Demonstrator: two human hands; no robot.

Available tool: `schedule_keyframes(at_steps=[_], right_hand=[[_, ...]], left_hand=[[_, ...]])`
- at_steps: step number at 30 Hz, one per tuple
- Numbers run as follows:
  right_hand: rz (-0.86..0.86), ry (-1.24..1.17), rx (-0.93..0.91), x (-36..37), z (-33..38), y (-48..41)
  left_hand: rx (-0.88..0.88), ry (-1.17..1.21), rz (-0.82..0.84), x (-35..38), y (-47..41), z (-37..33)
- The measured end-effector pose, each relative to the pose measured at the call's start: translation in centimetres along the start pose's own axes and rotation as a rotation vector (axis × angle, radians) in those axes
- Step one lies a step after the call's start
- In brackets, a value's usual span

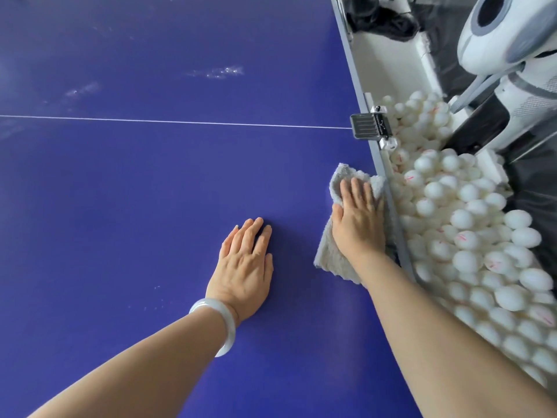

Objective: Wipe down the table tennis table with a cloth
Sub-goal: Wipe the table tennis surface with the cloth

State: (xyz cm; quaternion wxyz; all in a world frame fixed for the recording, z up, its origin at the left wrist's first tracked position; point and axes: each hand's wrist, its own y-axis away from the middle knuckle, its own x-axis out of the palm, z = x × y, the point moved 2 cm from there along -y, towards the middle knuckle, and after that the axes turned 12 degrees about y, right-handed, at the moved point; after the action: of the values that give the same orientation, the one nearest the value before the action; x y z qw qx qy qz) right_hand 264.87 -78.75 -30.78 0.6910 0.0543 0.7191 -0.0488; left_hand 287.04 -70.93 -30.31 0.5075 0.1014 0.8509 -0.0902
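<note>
The blue table tennis table (135,191) fills most of the view, with a thin white line running across it. A grey-white fluffy cloth (337,182) lies flat on the table close to its right edge. My right hand (358,218) presses down on the cloth with straight fingers. My left hand (245,267) rests flat on the bare blue surface to the left of the cloth, a pale bangle on its wrist. Whitish smears (217,72) show on the far part of the table.
Beyond the grey right edge (388,200) a tray holds several white balls (470,224). A white ball machine (506,34) stands at the upper right. A black clamp (369,126) grips the table edge at the white line.
</note>
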Motion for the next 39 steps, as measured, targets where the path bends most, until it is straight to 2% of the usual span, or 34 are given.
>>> schedule_keyframes(at_steps=[2,4,6,7,9,13,18,23,25,28,30,31,32,33,35,36,37,39], right_hand=[[-0.059,-0.023,-0.123,0.5,2.7,4.8],[-0.073,-0.031,-0.37,0.9,3.5,12.1],[-0.042,-0.011,-0.553,1.0,1.3,15.8],[-0.043,-0.005,-0.588,0.9,-0.2,15.4],[-0.072,0.042,-0.511,0.3,-2.1,12.5],[-0.01,0.058,-0.122,0.6,-1.6,6.3],[0.001,0.027,-0.114,1.0,-1.5,6.0],[0.052,-0.019,-0.066,0.0,-0.1,7.7],[0.037,-0.04,-0.172,-0.2,2.4,11.8],[-0.01,-0.034,-0.542,0.1,5.8,20.3],[0.028,-0.012,-0.754,0.0,4.5,20.4],[0.008,0.005,-0.781,0.0,3.3,18.5],[0.001,-0.007,-0.723,-0.2,2.2,16.1],[0.004,-0.041,-0.586,-0.4,1.2,13.0],[0.056,-0.102,-0.208,-0.9,-0.1,7.6],[0.085,-0.099,-0.083,-1.0,0.4,6.5],[0.091,-0.092,-0.035,-1.2,1.7,6.8],[0.045,-0.089,-0.16,-0.9,5.2,11.3]], left_hand=[[0.004,0.014,0.004,0.0,0.0,0.2],[0.012,0.034,0.014,-0.1,-0.1,0.3],[0.017,0.042,0.008,-0.1,-0.1,0.4],[0.02,0.04,0.003,0.0,-0.1,0.4],[0.022,0.034,-0.003,0.3,-0.1,0.5],[0.016,0.031,-0.002,0.4,0.1,0.8],[0.055,0.091,0.038,-1.8,2.2,-0.3],[-0.014,-0.083,0.084,-2.4,10.0,0.1],[-0.04,-0.092,0.116,-2.0,11.0,0.8],[-0.037,-0.076,0.083,-1.7,10.7,1.1],[-0.039,-0.063,0.081,-1.5,10.7,1.1],[-0.037,-0.067,0.078,-1.5,10.7,1.1],[-0.036,-0.069,0.076,-1.4,10.7,1.2],[-0.037,-0.067,0.074,-1.4,10.8,1.3],[-0.034,-0.069,0.066,-1.3,10.8,1.3],[-0.03,-0.07,0.063,-1.2,10.8,1.4],[-0.029,-0.069,0.063,-1.2,10.8,1.4],[-0.03,-0.067,0.061,-1.3,10.8,1.4]])
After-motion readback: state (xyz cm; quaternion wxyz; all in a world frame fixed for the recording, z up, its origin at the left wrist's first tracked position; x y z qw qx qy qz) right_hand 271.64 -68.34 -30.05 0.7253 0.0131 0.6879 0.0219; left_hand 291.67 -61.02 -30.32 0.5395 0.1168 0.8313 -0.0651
